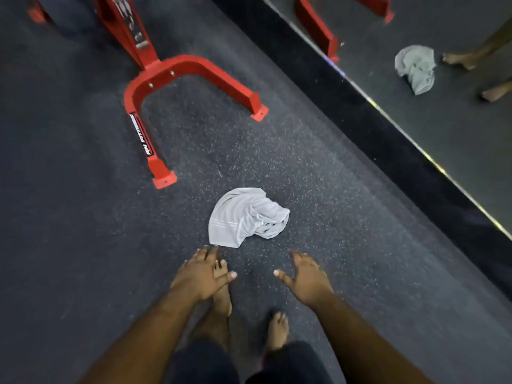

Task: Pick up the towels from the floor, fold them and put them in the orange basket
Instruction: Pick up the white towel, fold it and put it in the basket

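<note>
A crumpled light grey towel (246, 217) lies on the dark speckled floor just ahead of my bare feet. My left hand (201, 273) reaches down with spread fingers, its fingertips close to the towel's near left corner, holding nothing. My right hand (306, 278) is stretched out with straight fingers a little below and to the right of the towel, apart from it and empty. The orange basket is out of view.
A red metal machine base (191, 70) with a U-shaped foot stands on the floor at the upper left. A wall mirror (443, 112) with a black ledge (360, 120) runs along the right and shows the towel's reflection (415, 67).
</note>
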Tool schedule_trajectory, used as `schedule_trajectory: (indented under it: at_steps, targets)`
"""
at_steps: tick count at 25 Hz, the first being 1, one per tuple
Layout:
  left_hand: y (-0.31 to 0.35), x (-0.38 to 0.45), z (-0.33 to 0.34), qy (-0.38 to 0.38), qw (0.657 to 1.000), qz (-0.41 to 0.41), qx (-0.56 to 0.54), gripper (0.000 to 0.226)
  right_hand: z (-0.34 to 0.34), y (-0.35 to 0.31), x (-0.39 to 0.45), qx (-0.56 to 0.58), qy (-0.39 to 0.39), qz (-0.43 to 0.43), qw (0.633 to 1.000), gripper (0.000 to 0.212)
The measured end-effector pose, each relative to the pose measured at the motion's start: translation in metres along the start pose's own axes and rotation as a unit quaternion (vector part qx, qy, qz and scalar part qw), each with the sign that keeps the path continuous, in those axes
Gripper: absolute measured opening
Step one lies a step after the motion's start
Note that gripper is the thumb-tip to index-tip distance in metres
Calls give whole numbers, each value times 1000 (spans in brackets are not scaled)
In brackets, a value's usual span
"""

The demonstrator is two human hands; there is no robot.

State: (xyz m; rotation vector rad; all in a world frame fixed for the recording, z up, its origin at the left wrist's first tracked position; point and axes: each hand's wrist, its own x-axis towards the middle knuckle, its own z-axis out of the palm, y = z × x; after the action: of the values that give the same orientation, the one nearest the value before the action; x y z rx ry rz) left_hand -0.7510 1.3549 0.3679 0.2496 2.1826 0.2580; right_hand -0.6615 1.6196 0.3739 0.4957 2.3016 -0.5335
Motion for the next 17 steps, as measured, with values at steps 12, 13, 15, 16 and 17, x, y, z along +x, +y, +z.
schedule_trajectory:
  at_steps: [12,13,15,16,17]
  targets:
    - [-61,336,114,-110,993,-44,-2,103,129,38,375,-62,-58,2,996,63]
    - [-66,356,130,-120,992,-46,1,104,145,43,402,-73,-54,-1,996,60]
    - [-74,390,158,-139,989,-45,9,106,174,52,451,-101,-40,-7,994,58]
    - [-76,403,166,-146,988,-40,21,105,185,55,470,-117,-37,-8,992,58]
    - [-78,417,173,-151,987,-33,32,105,196,58,489,-130,-37,-6,991,57]
